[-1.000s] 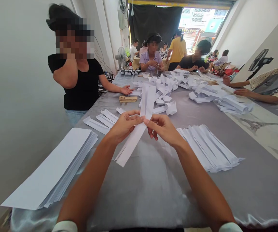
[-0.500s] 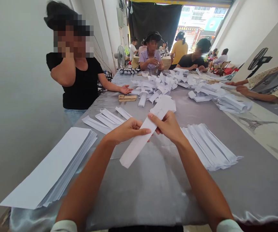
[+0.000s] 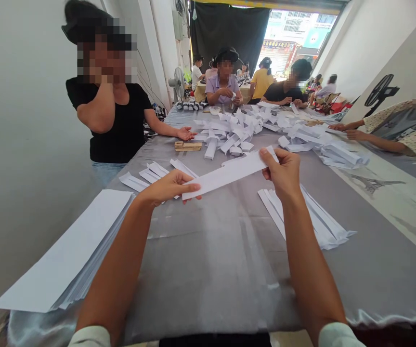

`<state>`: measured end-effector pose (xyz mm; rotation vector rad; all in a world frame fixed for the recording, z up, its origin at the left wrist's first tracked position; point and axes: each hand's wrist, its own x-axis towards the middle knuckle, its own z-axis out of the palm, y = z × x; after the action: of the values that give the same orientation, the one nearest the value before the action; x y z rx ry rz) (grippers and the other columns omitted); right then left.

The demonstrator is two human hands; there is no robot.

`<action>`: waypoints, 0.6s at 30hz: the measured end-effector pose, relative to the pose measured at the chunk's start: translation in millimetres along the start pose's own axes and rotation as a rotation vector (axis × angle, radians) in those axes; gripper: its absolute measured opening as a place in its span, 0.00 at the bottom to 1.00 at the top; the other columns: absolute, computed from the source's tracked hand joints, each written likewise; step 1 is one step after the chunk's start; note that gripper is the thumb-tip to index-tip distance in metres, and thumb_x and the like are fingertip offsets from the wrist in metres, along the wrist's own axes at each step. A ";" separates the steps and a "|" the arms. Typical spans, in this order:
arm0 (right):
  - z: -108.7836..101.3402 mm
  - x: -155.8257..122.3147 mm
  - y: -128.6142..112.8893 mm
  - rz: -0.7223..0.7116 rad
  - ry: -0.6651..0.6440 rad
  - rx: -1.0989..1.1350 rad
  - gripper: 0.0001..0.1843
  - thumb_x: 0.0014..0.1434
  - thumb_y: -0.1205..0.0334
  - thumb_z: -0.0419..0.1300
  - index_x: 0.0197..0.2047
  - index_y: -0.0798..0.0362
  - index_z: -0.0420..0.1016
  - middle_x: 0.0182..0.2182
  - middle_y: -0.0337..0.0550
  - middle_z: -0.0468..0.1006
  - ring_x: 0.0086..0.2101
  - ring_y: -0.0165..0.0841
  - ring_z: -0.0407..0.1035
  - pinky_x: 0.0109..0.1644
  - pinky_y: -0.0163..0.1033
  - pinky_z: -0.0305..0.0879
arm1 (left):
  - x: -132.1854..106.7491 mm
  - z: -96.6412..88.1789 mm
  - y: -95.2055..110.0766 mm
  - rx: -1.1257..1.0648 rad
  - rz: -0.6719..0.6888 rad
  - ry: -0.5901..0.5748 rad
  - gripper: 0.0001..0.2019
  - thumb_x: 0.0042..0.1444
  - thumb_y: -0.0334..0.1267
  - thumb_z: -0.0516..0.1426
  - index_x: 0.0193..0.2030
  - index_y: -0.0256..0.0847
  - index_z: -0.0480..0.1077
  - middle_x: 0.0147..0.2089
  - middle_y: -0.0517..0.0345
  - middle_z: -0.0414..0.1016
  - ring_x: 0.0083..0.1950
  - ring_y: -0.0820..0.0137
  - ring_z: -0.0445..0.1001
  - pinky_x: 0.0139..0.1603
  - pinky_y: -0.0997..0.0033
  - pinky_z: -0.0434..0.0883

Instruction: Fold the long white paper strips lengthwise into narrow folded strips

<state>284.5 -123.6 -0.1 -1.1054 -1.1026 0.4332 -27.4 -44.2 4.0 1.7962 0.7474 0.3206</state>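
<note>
A long folded strip of white paper (image 3: 227,174) is stretched between my two hands above the grey-covered table. My left hand (image 3: 170,187) pinches its near left end, thumb on top and fingers beneath. At the far right end, my right hand (image 3: 283,171) grips the strip between thumb and fingers. Several folded paper strips (image 3: 309,219) lie in a row on the table, partly behind my right forearm. More narrow strips (image 3: 153,173) rest beyond my left hand. Beside my left forearm is a stack of flat white paper sheets (image 3: 63,250).
A heap of folded white paper pieces (image 3: 237,125) covers the table's middle and far part. A small wooden block (image 3: 188,146) sits near a standing person's hand (image 3: 186,133) on the left. Other people sit around the grey tablecloth (image 3: 208,289).
My hands have moved apart, the right one going right and slightly up. The paper strip has turned from a steep slant to a flatter one, held at both ends.
</note>
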 end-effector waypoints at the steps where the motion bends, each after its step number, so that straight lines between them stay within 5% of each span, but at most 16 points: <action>1: -0.3 0.6 0.9 -0.007 0.001 -0.001 0.26 0.59 0.39 0.71 0.25 0.53 0.74 0.16 0.33 0.65 0.15 0.23 0.57 0.15 0.31 0.51 | 0.2 -2.3 -1.4 -0.025 0.004 0.061 0.18 0.54 0.55 0.70 0.35 0.39 0.85 0.33 0.51 0.81 0.28 0.73 0.70 0.28 0.75 0.67; 9: 2.4 -0.1 3.6 0.023 0.061 -0.013 0.26 0.59 0.37 0.71 0.30 0.52 0.75 0.19 0.35 0.70 0.15 0.25 0.61 0.15 0.30 0.54 | 16.6 -1.5 -15.0 -0.391 0.107 0.754 0.25 0.38 0.45 0.78 0.40 0.34 0.80 0.37 0.48 0.81 0.31 0.71 0.74 0.27 0.73 0.74; 18: 2.5 -5.8 -5.1 0.029 -0.153 -0.046 0.23 0.56 0.42 0.74 0.34 0.53 0.77 0.23 0.36 0.74 0.18 0.26 0.66 0.17 0.32 0.59 | 30.0 3.5 -18.7 -0.477 0.288 1.093 0.19 0.45 0.39 0.74 0.43 0.37 0.78 0.38 0.48 0.82 0.35 0.70 0.78 0.31 0.75 0.74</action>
<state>278.6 -129.0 1.6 -1.1439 -1.2372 0.5243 -8.8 -24.4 -18.9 1.1687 1.0147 1.6029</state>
